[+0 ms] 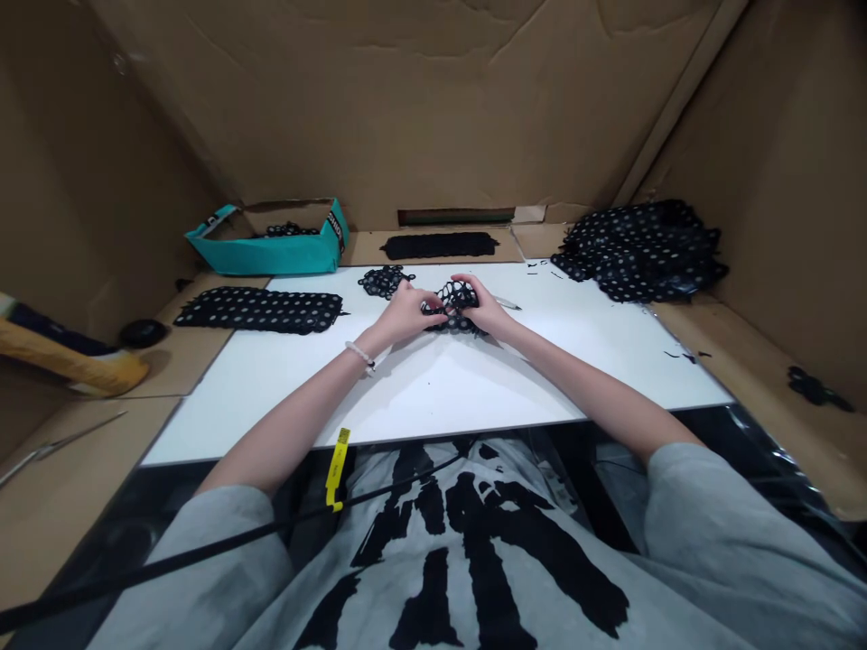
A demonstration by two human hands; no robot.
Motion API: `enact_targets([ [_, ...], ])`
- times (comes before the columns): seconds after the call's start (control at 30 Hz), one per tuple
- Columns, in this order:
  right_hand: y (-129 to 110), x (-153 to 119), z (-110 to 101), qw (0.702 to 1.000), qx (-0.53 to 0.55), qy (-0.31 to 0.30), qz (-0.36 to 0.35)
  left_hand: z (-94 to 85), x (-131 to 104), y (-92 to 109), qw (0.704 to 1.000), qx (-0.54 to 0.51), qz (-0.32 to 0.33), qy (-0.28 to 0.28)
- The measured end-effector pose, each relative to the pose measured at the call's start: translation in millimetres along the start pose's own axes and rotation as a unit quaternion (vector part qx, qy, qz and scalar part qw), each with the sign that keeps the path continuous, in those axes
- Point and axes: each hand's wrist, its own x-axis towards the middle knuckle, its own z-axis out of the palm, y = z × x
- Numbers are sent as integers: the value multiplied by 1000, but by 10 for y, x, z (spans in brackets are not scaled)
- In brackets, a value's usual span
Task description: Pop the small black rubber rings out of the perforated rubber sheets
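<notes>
Near the middle of the white board (433, 388), a bunch of linked-looking black rings (458, 296) is between my two hands. My left hand (405, 311) pinches its left side with bent fingers. On the right, my right hand (489, 310) curls thumb and fingers round the other side. Just beyond my left hand lies a small heap of black rings (383, 282). A thin, pale pen-like tool (508, 303) rests on the board beside my right hand. The fingertips partly cover the held rings.
A teal-sided box (271, 256) with black rings stands back left. Perforated black sheets lie left (261, 309), and in a pile (643, 251) at right. A plain dark strip (440, 245) sits behind. Cardboard walls (406, 117) enclose the board; scissors (60, 444) lie far left.
</notes>
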Motion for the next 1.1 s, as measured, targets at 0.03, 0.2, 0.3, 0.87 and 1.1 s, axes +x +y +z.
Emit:
enact_targets([
  [0.03, 1, -5, 9, 1000, -2, 0, -6, 25, -2, -3, 1000, -26, -12, -4],
  [0.2, 52, -4, 40, 1000, -12, 18, -17, 82, 68, -108, 985, -147, -85, -15],
  [0.3, 58, -3, 63, 999, -4, 38, 31, 11, 131, -239, 970, -197, -143, 31],
  [0.87, 39, 15, 65, 990, 80, 43, 105, -341, 75, -565, 977, 87, -88, 173],
  [1.1, 29, 20, 79, 988, 120, 37, 94, -87, 61, -160, 979, -173, -58, -94],
])
